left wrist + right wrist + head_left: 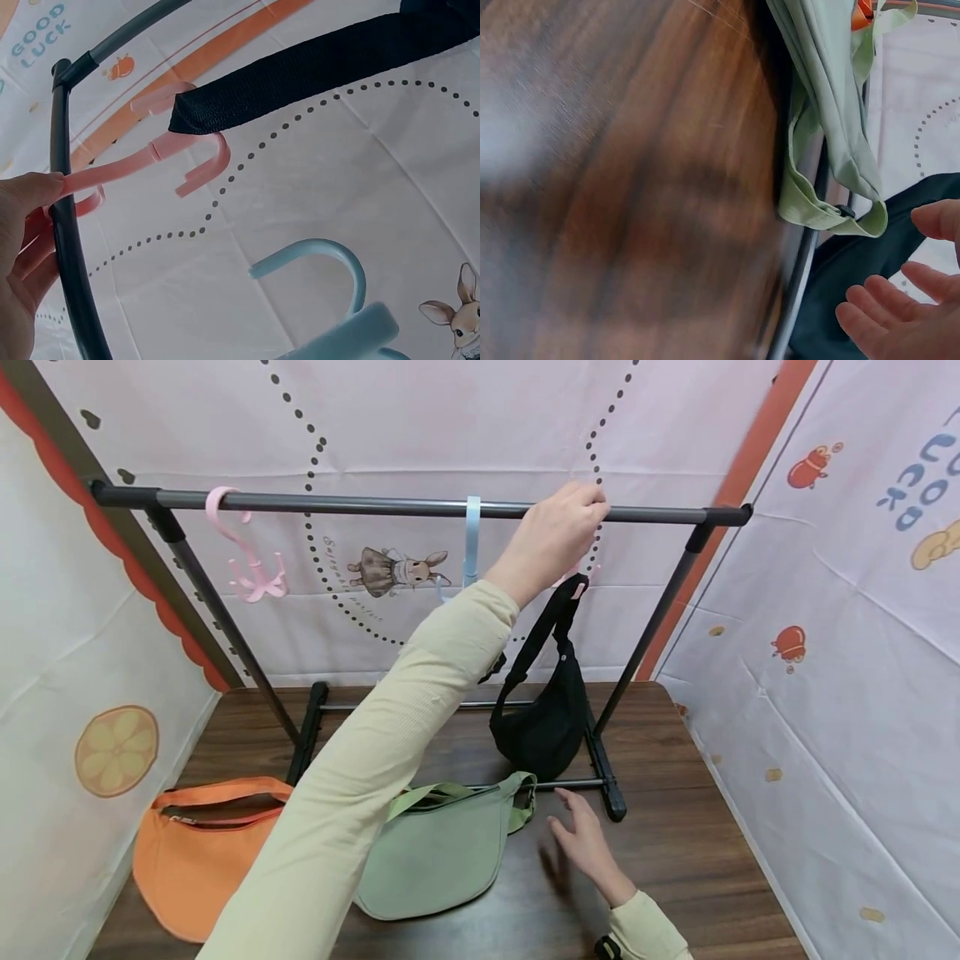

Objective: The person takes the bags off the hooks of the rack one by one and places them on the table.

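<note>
At the right part of the rack's top bar, my left hand pinches the top of a pink hook, thumb in front and fingers behind the bar. A black crescent-shaped bag hangs from that hook by its strap. Low over the table, my right hand has its fingers spread and holds nothing. Beside it lies a green bag with a light green strap. In the right wrist view the right fingers overlap the black bag.
A black garment rack stands on the wooden table. Another pink hook hangs at its left, and a blue hook near the middle. An orange bag lies at front left. Printed cloth walls the sides and back.
</note>
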### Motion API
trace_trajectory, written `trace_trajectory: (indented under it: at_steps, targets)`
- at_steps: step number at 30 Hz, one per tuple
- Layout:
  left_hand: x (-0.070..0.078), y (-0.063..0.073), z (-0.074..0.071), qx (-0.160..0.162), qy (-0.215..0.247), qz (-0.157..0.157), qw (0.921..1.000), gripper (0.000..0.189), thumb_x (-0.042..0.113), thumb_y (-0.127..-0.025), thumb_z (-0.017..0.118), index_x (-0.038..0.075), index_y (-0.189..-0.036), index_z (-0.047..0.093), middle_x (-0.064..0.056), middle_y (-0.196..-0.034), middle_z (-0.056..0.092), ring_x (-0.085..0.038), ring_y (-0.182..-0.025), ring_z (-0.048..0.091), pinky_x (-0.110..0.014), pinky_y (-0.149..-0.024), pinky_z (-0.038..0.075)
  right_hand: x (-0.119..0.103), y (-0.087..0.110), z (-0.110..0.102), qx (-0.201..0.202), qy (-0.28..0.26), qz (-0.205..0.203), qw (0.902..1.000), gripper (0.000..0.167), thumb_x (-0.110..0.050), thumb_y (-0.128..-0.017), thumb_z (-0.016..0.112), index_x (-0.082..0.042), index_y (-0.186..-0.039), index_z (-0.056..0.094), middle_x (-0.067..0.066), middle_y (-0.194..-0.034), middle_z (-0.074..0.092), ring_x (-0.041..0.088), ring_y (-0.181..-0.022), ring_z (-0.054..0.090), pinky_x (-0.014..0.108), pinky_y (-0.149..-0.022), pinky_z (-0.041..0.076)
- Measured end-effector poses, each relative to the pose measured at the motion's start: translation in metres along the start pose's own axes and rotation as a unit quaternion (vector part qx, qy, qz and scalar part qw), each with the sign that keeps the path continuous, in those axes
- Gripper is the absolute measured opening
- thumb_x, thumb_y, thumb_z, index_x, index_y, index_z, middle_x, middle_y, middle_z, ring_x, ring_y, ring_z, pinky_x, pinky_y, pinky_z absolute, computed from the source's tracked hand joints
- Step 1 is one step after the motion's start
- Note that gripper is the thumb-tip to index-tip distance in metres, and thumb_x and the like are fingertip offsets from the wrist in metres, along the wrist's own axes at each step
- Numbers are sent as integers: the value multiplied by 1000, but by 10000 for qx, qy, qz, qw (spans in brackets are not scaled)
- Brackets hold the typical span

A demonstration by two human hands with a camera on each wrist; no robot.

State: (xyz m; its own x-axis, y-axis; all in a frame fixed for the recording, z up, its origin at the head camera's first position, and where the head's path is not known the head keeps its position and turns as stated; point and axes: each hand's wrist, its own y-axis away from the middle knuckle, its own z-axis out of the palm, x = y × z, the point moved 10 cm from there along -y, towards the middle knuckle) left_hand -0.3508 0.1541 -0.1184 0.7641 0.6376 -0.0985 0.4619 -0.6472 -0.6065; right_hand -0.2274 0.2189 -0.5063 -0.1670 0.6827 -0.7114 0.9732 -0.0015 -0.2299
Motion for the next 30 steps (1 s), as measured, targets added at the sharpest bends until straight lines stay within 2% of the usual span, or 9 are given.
trace_trajectory:
  at_steps: [5, 8, 11, 16, 20, 24, 30]
  targets:
    - [-2, 1, 0, -14, 76, -99, 9999, 29, 0, -90, 41, 4, -108, 63, -3, -112, 58, -15, -105, 53, -21, -81, 48, -15, -24, -18, 177, 41, -289, 9994, 42, -1, -80, 64, 7, -119, 51, 22, -110, 56, 34, -100, 54, 46, -83, 46]
    - [-2, 1, 0, 24, 110, -137, 9998, 31, -1, -90, 39, 4, -109, 63, -3, -112, 59, -15, -104, 53, -21, -82, 48, -32, -49, -41, 546, -6, -665, 9963, 39, 1, -79, 64, 9, -116, 53, 23, -105, 58, 35, -96, 55, 47, -79, 47]
    - [-1, 2, -1, 120, 155, -95, 9998, 31, -1, -90, 39, 3, -110, 63, -4, -112, 59, -16, -103, 54, -21, -83, 47, -48, -76, -67, 860, -127, -870, 9924, 36, 1, -80, 62, 8, -115, 54, 24, -103, 57, 34, -95, 54, 46, -78, 46]
    - [1, 4, -2, 230, 197, -54, 9995, 32, -2, -89, 39, 3, -109, 63, -4, -111, 59, -17, -101, 54, -22, -82, 47, -71, -121, -107, 1110, -223, -735, 9909, 35, -1, -84, 58, 8, -118, 52, 24, -109, 55, 34, -98, 52, 45, -83, 45]
    - [0, 4, -3, 278, 187, -101, 9994, 31, -1, -88, 42, 4, -109, 64, -3, -112, 59, -16, -103, 54, -22, -84, 47, -89, -149, -132, 1341, -326, -664, 9882, 35, -3, -86, 55, 6, -120, 51, 23, -113, 54, 33, -102, 52, 45, -84, 46]
    - [-1, 5, -3, 297, 178, -130, 9993, 31, 0, -89, 42, 4, -110, 64, -3, -113, 60, -17, -105, 54, -22, -87, 46, -103, -169, -144, 1491, -266, -731, 9857, 35, -6, -86, 56, 5, -119, 52, 23, -113, 55, 34, -102, 54, 46, -85, 46]
    - [-1, 4, -2, 255, 227, -107, 9994, 30, 0, -89, 43, 4, -111, 63, -4, -114, 59, -17, -107, 53, -21, -90, 43, -113, -187, -153, 1568, -219, -648, 9853, 35, -7, -87, 56, 4, -119, 52, 22, -113, 55, 33, -103, 54, 45, -87, 46]
